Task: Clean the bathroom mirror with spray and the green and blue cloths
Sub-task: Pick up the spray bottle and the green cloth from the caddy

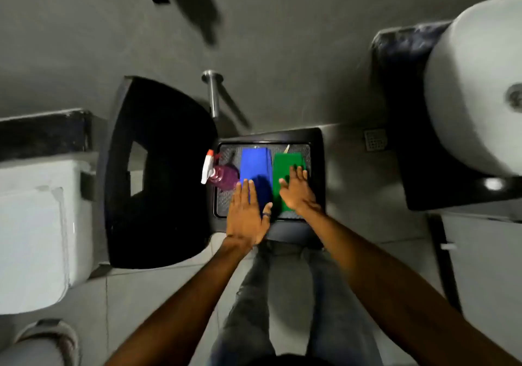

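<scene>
A dark tray (317, 167) rests below me, holding a folded blue cloth (255, 165), a folded green cloth (284, 165) and a spray bottle (223, 176) of purple liquid with a white and red trigger, lying at the tray's left. My left hand (247, 215) hovers flat over the near end of the blue cloth, fingers spread, holding nothing. My right hand (296, 191) is spread over the near part of the green cloth; whether it touches the cloth is unclear. No mirror is in view.
A toilet with a black lid (158, 173) and white tank (34, 224) stands to the left. A white basin (474, 88) on a dark counter (401, 88) is at the right. A metal pipe (213, 94) juts from the grey wall. My legs stand on pale floor tiles.
</scene>
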Available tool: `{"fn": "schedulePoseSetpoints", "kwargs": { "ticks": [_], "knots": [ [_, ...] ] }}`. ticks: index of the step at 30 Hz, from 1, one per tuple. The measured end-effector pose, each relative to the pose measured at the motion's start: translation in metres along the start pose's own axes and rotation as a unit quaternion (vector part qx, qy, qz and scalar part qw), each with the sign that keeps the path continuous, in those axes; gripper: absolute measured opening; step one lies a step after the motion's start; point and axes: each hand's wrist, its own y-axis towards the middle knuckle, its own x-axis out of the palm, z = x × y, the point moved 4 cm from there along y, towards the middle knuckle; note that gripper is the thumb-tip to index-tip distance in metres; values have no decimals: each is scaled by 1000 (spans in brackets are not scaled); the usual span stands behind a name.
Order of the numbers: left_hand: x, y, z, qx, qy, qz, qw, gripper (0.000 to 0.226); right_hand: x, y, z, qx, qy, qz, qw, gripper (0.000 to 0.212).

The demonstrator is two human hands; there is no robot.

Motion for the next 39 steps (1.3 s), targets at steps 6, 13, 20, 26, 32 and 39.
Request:
{"fn": "schedulePoseSetpoints", "kwargs": {
  "ticks": [6, 13, 20, 26, 32, 39],
  "knots": [
    [22, 15, -72, -187, -244, 133, 942, 94, 65, 53, 9, 103, -25, 60, 993, 92],
    [-2, 89, -117, -113, -441, 181, 872, 92, 93, 77, 20, 93, -125, 112, 981, 105],
    [-38, 141, -104, -13, -406, 168, 898, 63, 26, 78, 40, 85, 103, 154, 979, 49],
    [-128, 101, -41, 24, -438, 196, 877, 64, -69, 8, 12, 77, 703, -45, 705, 48],
    [-251, 43, 30, 136, -474, 151, 857, 65, -189, -68, -62, -110, 779, -100, 609, 36],
    [-419, -38, 133, 303, -481, 160, 807, 80, -356, -172, -149, -275, 757, -46, 591, 48]
  ]
}}
